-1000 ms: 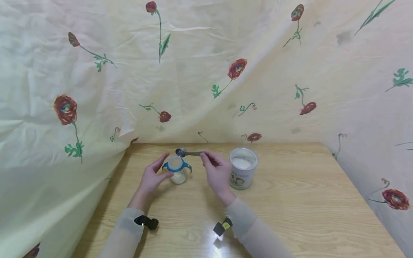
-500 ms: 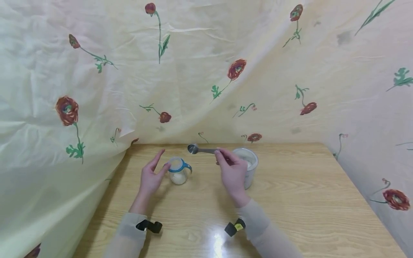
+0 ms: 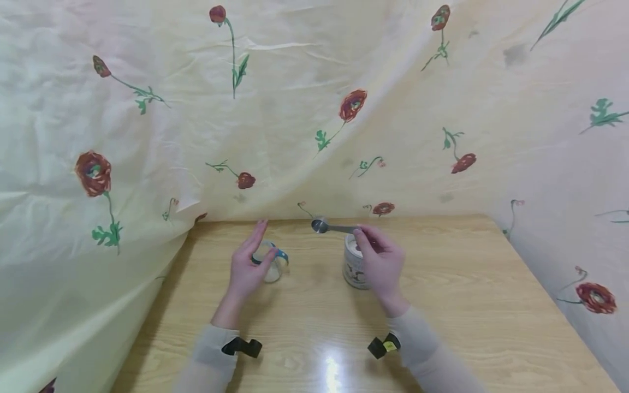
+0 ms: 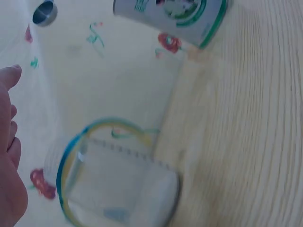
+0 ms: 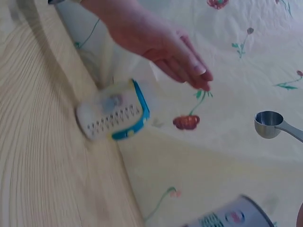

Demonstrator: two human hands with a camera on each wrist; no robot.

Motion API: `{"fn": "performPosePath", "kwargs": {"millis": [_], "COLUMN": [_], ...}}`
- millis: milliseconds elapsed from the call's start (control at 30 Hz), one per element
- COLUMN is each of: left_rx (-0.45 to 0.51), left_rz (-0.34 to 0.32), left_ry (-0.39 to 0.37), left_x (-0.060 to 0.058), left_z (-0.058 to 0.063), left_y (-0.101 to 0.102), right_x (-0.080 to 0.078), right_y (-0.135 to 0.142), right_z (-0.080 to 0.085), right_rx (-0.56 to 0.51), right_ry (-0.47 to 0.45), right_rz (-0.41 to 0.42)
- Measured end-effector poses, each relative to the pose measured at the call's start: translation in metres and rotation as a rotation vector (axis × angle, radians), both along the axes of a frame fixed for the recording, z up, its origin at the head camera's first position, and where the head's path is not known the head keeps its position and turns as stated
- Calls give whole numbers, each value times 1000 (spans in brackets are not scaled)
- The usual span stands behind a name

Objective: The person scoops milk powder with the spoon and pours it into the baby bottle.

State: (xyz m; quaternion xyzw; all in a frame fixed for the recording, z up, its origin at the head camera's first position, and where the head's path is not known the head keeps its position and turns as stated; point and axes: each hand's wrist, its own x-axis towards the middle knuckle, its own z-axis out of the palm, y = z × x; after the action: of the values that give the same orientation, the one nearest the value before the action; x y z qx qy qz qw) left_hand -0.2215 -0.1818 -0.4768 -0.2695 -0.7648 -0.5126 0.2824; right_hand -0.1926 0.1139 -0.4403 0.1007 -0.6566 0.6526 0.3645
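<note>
1. R hand: spoon is pinched by its handle btwn thumb & fingers; grip is raised over near/R part of can, as seen from head cam.
2. Spoon: held in air, bowl pointed to person's L, approx. level w/ tabletop's far edge in head view; shiny metal inside of bowl is shown in R wrist view.
3. L hand: grip is spread, fingers straight, thumb set apart; nothing is held. Gap btwn hand & cup is seen in R wrist view.
4. Cup: clear, w/ blue rim & handle; stood upright on tabletop, partly hidden by L thumb. Contents can't be told for sure, wrist views blurred.
5. Can: white w/ printed label, upright on tabletop, R of cup & well apart; partly covered by R hand.
6. Bkgd: pale cloth w/ red flowers is hung behind tabletop.
</note>
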Motion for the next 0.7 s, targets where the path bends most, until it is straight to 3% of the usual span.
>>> {"fn": "performPosePath", "kwargs": {"millis": [100, 233, 400, 567, 700], "left_rx": [-6, -11, -16, -15, -56], "left_rz": [-35, -64, -126, -166, -164], "left_ry": [31, -9, -30, -130, -219], "left_x": [2, 8, 13, 20, 24], "left_z": [1, 0, -13, -25, -31], "left_y": [13, 30, 52, 73, 88], "right_x": [3, 7, 10, 14, 22], "right_y": [13, 29, 51, 67, 67], "right_z": [-1, -5, -12, -16, -5], "right_rx": [16, 36, 37, 72, 116], "right_ry": [-27, -34, -47, -40, -20], "right_rz": [-22, -56, -72, -120, -145]}}
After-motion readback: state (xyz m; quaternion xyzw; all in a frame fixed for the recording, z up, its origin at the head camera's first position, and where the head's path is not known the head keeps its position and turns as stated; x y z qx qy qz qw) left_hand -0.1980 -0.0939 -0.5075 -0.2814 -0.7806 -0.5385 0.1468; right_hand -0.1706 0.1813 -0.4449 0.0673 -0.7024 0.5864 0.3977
